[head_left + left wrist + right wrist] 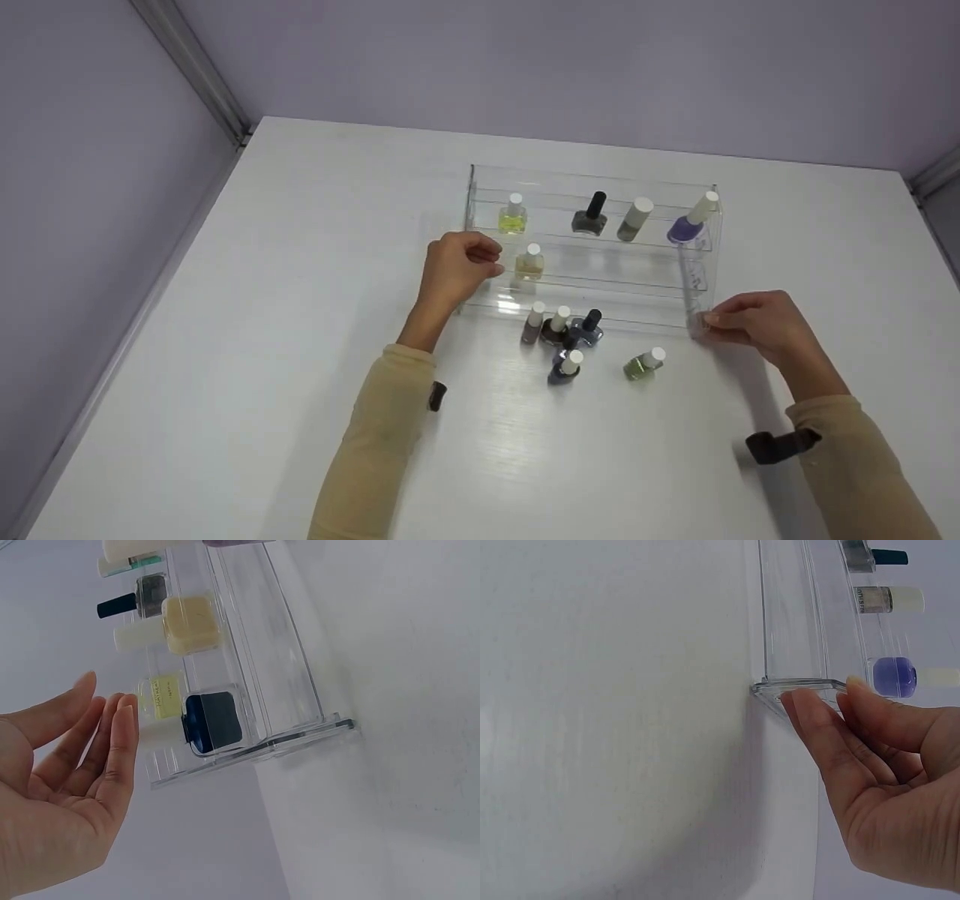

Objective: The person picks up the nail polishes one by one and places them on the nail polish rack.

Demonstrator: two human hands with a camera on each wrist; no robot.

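Clear acrylic nail polish rack [592,247] standing on the white bench [300,300], toward its far side. Left hand [456,264] at the rack's left end, grip loose and holding nothing, fingers [120,742] nearly straight in the wrist view, just short of the end wall. Right hand [754,319] at the rack's front right corner, fingertips [810,701] touching the base edge, grip relaxed, not closed round it. On the rack: yellow bottle [513,215], black-capped bottle [590,214], grey-green bottle [634,219], purple bottle [691,220], and a pale bottle [530,262] one tier lower. In front of the rack: cluster of bottles [562,334] and a green bottle [644,364] lying on its side.
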